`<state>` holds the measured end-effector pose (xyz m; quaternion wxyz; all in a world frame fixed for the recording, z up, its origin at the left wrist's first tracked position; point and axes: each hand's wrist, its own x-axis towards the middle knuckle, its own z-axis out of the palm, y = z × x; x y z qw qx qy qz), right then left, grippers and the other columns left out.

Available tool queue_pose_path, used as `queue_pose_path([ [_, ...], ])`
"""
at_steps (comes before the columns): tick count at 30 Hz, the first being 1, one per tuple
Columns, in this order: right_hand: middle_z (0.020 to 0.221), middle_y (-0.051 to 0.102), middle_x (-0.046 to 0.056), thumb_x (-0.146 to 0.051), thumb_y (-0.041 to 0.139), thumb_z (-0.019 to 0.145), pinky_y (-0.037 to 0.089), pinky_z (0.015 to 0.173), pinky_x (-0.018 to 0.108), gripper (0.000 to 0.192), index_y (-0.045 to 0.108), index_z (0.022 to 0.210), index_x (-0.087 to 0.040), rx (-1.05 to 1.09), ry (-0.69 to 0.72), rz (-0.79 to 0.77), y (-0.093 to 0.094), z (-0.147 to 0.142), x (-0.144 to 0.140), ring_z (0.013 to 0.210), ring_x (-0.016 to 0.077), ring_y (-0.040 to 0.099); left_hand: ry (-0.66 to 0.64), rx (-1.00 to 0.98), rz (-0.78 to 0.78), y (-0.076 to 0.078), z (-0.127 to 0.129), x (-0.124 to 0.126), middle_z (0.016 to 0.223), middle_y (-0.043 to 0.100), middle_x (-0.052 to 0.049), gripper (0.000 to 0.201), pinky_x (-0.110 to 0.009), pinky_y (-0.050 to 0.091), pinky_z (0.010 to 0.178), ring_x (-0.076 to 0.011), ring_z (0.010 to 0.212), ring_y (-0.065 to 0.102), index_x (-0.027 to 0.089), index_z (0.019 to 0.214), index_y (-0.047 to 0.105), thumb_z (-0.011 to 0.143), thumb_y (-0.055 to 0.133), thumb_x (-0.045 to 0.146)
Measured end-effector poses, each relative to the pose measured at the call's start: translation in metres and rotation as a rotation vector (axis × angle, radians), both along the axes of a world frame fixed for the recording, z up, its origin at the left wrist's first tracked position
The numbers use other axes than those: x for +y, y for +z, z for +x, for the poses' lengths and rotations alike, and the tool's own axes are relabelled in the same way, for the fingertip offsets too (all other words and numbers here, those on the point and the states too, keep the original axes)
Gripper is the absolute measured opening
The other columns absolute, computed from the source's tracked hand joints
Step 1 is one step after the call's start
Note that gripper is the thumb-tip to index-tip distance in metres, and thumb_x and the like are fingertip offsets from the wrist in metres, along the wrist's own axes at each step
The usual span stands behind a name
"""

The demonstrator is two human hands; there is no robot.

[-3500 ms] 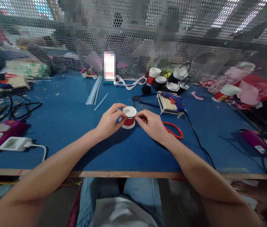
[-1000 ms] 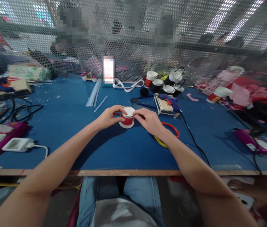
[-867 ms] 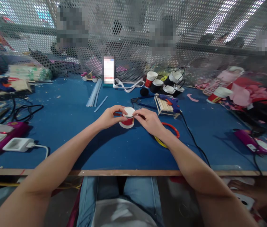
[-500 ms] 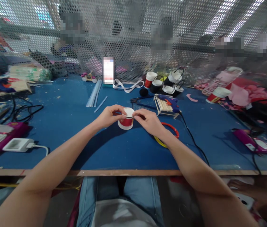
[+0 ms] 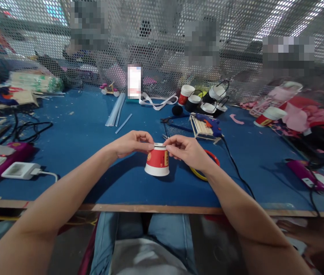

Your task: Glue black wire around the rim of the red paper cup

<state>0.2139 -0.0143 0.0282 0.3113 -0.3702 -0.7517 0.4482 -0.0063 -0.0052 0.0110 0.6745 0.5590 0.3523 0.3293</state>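
Since half a second ago, the red paper cup [image 5: 157, 162] has come nearer the person and shows its side wall instead of its white bottom; it stands upside down on the blue tabletop [image 5: 78, 152], wide white rim down. Both hands meet at its upturned base. The left hand [image 5: 131, 142] pinches the base edge from 9 o'clock, thumb and forefinger closed on it; the right hand [image 5: 186, 151] does the same from 3 o'clock, its grip likewise clamped on the cup's edge.

At 3 o'clock of the cup, partly under the right wrist, lie a red ring and a yellow ring [image 5: 204, 168], overlapping. At 1 o'clock stands a small rack of wooden sticks [image 5: 202, 128] with a blue glue gun [image 5: 210, 121] resting on it, its black cord [image 5: 239, 168] running toward the tabletop's near edge. Farther at 1 o'clock sit more paper cups [image 5: 204, 99], some black with wire handles. A white ribbon [image 5: 157, 102] lies at 12 o'clock, clear glue sticks [image 5: 116, 110] at 11 o'clock. At 9 o'clock are a white charger [image 5: 20, 170] and a magenta power strip [image 5: 1, 156].

Gold marks show on the cup's red band, too small to read.
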Motion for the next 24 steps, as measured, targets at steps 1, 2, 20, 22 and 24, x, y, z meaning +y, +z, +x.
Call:
queue_pose_path([
  [1, 0.063, 0.057, -0.001, -0.030, 0.056, 0.079, 0.040, 0.046, 0.019, 0.016, 0.061, 0.087, -0.016, -0.002, 0.003, -0.006, -0.0001, 0.0001, 0.0001, 0.052, 0.0070, 0.050, -0.001, 0.000, -0.002, -0.0005, 0.0000, 0.0001, 0.075, 0.065, -0.001, 0.019, -0.027, 0.048, 0.074, -0.0089, 0.069, 0.060, 0.013, 0.076, 0.060, 0.065, 0.072, 0.022],
  [2, 0.062, 0.057, -0.001, -0.029, 0.056, 0.079, 0.040, 0.045, 0.019, 0.016, 0.060, 0.087, -0.016, -0.004, 0.007, -0.010, -0.0002, 0.0002, 0.0002, 0.051, 0.0067, 0.050, -0.002, 0.001, -0.003, -0.0009, 0.0000, 0.0001, 0.076, 0.065, -0.001, 0.019, -0.027, 0.049, 0.073, -0.0090, 0.069, 0.060, 0.013, 0.076, 0.060, 0.065, 0.072, 0.022],
  [20, 0.061, 0.055, -0.002, -0.025, 0.055, 0.079, 0.039, 0.048, 0.020, 0.011, 0.059, 0.084, -0.016, -0.030, 0.035, -0.026, 0.0000, 0.0017, 0.0027, 0.051, 0.0069, 0.049, 0.014, 0.038, 0.017, 0.0027, 0.0028, -0.0030, 0.077, 0.064, -0.002, 0.020, -0.025, 0.048, 0.070, -0.0087, 0.069, 0.059, 0.012, 0.075, 0.059, 0.064, 0.073, 0.021],
  [22, 0.062, 0.055, -0.002, -0.025, 0.055, 0.079, 0.040, 0.049, 0.020, 0.011, 0.059, 0.084, -0.016, -0.032, 0.035, -0.033, 0.0004, 0.0015, 0.0025, 0.053, 0.0072, 0.049, 0.015, 0.041, 0.017, 0.0025, 0.0029, -0.0031, 0.077, 0.064, -0.002, 0.020, -0.024, 0.048, 0.070, -0.0085, 0.068, 0.059, 0.012, 0.075, 0.059, 0.064, 0.073, 0.021],
  [24, 0.063, 0.055, -0.002, -0.025, 0.055, 0.079, 0.040, 0.050, 0.021, 0.011, 0.059, 0.084, -0.016, -0.033, 0.034, -0.038, 0.0007, 0.0013, 0.0023, 0.054, 0.0075, 0.050, 0.017, 0.041, 0.016, 0.0024, 0.0031, -0.0030, 0.077, 0.064, -0.002, 0.020, -0.024, 0.049, 0.070, -0.0085, 0.069, 0.059, 0.012, 0.074, 0.059, 0.064, 0.073, 0.021],
])
